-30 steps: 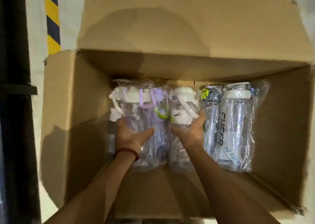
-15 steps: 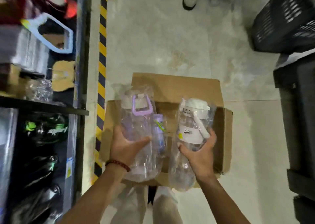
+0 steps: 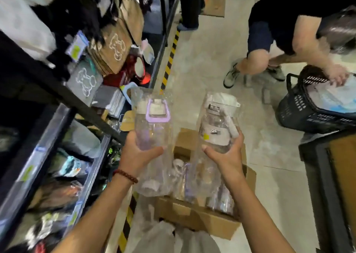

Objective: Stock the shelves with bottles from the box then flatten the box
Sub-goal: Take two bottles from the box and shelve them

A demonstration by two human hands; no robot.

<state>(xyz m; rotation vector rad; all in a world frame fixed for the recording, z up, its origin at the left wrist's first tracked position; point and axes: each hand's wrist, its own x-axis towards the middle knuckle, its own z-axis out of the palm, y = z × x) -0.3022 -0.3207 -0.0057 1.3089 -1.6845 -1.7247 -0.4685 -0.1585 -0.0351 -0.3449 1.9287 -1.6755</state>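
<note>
Slippage is the likely fault: left hand [image 3: 134, 154] grips the clear purple-handled plastic bottle [image 3: 153, 125] and right hand [image 3: 227, 156] the clear white-lidded plastic bottle [image 3: 218, 123], both raised over the open brown cardboard box [image 3: 192, 216], through loose, slick plastic bags

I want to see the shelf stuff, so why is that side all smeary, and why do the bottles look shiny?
Head view: the shelves are smeared by motion blur and bent by the wide lens; the purple-handled bottle in the left hand and the white-lidded bottle in the right hand look sharper, their plastic wrapping catching soft glare.
</note>
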